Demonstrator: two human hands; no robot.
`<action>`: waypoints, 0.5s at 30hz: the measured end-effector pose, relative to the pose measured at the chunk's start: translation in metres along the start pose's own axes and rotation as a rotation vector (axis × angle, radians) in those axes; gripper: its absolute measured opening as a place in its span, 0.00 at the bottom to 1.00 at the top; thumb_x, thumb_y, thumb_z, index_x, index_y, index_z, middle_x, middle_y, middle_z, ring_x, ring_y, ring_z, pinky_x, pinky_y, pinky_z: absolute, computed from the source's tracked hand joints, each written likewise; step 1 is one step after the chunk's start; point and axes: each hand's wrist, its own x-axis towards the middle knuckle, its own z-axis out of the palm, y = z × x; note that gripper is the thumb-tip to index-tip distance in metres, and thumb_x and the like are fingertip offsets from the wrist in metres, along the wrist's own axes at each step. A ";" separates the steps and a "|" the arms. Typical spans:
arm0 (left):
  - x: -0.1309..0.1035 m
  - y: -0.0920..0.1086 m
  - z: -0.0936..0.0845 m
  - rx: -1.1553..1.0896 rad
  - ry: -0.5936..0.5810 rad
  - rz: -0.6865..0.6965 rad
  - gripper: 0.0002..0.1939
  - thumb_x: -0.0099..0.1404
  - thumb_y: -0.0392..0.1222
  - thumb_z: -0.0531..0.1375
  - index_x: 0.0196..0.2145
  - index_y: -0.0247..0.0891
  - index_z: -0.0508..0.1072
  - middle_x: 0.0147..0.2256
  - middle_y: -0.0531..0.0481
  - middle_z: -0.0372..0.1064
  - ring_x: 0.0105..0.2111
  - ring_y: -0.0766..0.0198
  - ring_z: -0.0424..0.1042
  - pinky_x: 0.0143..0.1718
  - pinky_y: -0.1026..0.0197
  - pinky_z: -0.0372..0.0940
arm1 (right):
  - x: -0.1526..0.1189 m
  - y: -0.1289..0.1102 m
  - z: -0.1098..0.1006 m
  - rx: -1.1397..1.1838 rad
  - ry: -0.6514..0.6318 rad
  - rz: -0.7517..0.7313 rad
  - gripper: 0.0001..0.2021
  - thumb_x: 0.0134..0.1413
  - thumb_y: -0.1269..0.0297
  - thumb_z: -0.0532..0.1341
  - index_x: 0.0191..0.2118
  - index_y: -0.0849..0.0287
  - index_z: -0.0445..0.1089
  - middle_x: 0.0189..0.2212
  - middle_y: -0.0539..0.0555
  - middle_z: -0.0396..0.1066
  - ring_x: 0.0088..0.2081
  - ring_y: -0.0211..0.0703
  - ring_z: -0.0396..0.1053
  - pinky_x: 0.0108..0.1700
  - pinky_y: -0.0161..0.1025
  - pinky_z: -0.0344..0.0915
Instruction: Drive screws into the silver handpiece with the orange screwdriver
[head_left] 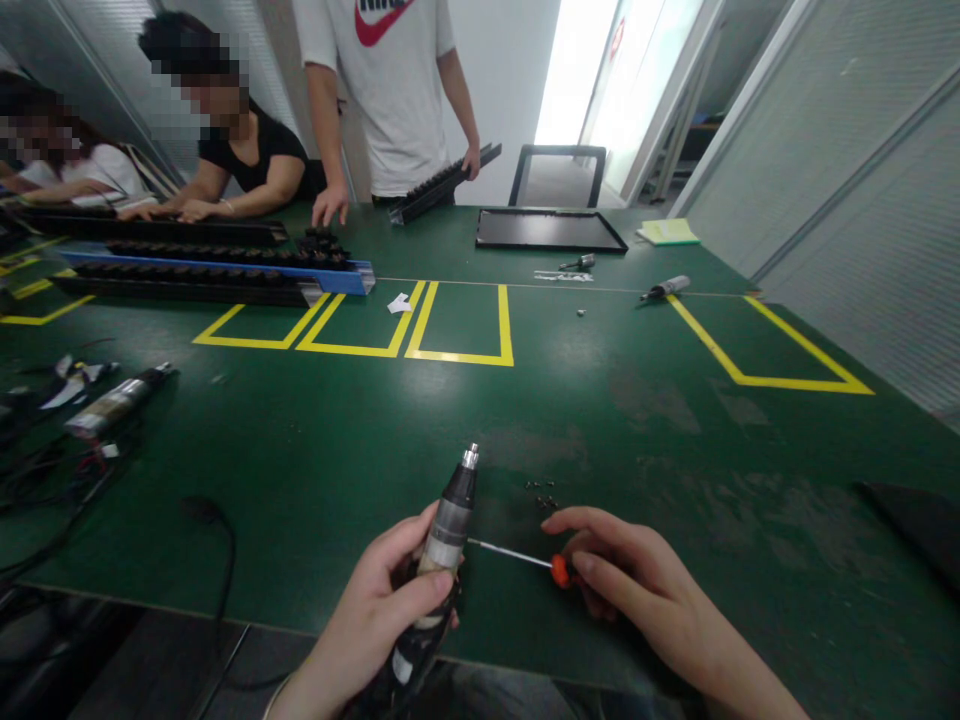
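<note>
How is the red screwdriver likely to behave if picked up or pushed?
The screwdriver should stay stiff, since its metal shaft looks thin but straight. It is probably heavier toward the red handle, the thicker end. It might roll if pushed, as the handle's visible end looks rounded, though the right hand hides the rest.

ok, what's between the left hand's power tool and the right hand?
Head view: a screwdriver, its metal shaft toward the power tool, orange end at the right hand.

Chair (559, 178), dark panel (550, 230) (black-framed), green notepad (669, 233), yellow tape outlines (459, 357)
</note>
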 end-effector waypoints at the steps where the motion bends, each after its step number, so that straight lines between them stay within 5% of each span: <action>1: 0.000 0.000 0.000 0.002 -0.008 -0.010 0.27 0.59 0.44 0.73 0.56 0.47 0.79 0.36 0.50 0.75 0.27 0.61 0.76 0.28 0.62 0.72 | 0.000 0.000 0.000 -0.015 0.009 -0.002 0.13 0.66 0.62 0.58 0.51 0.58 0.73 0.26 0.49 0.72 0.24 0.38 0.67 0.25 0.34 0.64; 8: 0.001 0.000 0.000 -0.006 -0.006 -0.006 0.27 0.59 0.44 0.73 0.56 0.47 0.80 0.36 0.49 0.76 0.26 0.61 0.76 0.27 0.62 0.72 | 0.002 -0.001 0.000 -0.046 0.125 -0.064 0.12 0.55 0.68 0.66 0.47 0.56 0.76 0.34 0.53 0.79 0.35 0.45 0.77 0.39 0.39 0.72; 15: 0.001 0.001 0.001 -0.006 0.006 -0.011 0.27 0.58 0.44 0.73 0.56 0.46 0.80 0.37 0.49 0.76 0.27 0.61 0.76 0.28 0.61 0.73 | -0.001 -0.003 -0.001 -0.009 0.112 -0.035 0.15 0.57 0.62 0.66 0.50 0.56 0.76 0.37 0.54 0.78 0.35 0.45 0.75 0.36 0.38 0.73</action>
